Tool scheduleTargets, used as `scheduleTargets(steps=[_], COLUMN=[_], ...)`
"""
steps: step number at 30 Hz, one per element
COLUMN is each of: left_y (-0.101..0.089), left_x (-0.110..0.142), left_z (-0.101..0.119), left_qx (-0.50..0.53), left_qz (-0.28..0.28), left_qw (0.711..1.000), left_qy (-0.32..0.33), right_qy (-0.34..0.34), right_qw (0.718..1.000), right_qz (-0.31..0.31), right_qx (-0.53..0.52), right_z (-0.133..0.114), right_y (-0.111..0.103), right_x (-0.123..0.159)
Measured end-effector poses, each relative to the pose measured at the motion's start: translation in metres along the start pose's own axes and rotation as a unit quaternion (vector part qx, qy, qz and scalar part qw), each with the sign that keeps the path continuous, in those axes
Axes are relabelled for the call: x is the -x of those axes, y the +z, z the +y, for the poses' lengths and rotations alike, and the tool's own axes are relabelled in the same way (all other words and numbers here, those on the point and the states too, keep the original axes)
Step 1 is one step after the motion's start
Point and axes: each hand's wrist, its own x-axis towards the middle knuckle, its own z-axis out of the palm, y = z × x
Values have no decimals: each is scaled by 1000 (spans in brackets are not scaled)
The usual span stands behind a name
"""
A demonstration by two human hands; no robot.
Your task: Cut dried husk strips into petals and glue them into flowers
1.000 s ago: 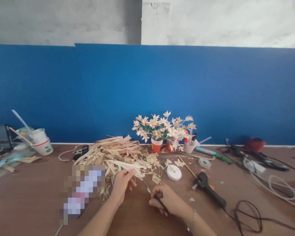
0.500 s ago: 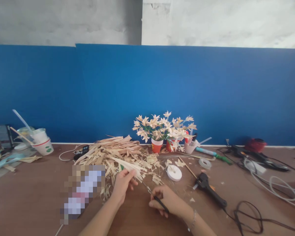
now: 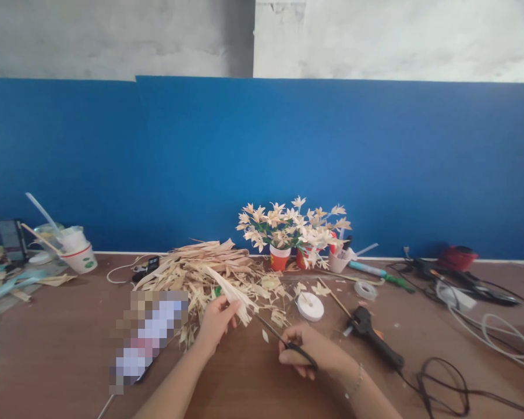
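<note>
Between the thumb and fingers of my left hand (image 3: pixel 218 323) is a pale dried husk piece (image 3: pixel 229 292), its frayed end pointing right. My right hand (image 3: pixel 299 349) grips a pair of scissors (image 3: pixel 283 340) by black handles, the blades reaching up and left to near the husk's cut end. A small pale scrap (image 3: pixel 265 336) shows just below the blades. Behind my left hand spreads a heap of dried husk strips (image 3: pixel 201 267). Whether the blades are parted is hard to make out.
Paper cups (image 3: pixel 279 259) of pale husk flowers (image 3: pixel 288 224) stand at the back. A white tape roll (image 3: pixel 310 306), a clear tape roll (image 3: pixel 365 290) and a black glue gun (image 3: pixel 375 340) with its cord lie right. A blurred-out phone (image 3: pixel 151 343) lies left, near a white cup (image 3: pixel 79 259).
My right hand and the scissors have moved right, away from the husk. A small scrap now shows under the blades. My left hand has tilted the husk slightly.
</note>
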Motion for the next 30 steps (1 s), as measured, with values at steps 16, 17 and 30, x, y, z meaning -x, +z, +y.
scheduleTargets(steps=[16, 17, 30], left_y=[5, 5, 4], left_x=[6, 7, 9], left_z=[-1, -1, 2], left_qx=[-28, -28, 21], left_qz=[-89, -96, -132], left_qw=[995, 994, 989], left_qy=[-26, -33, -70], right_qy=[5, 5, 5], right_qw=[999, 999, 998], right_qz=[-42, -44, -61], right_qx=[10, 13, -12], right_z=[5, 4, 6], right_y=[6, 6, 8], right_x=[-4, -4, -6])
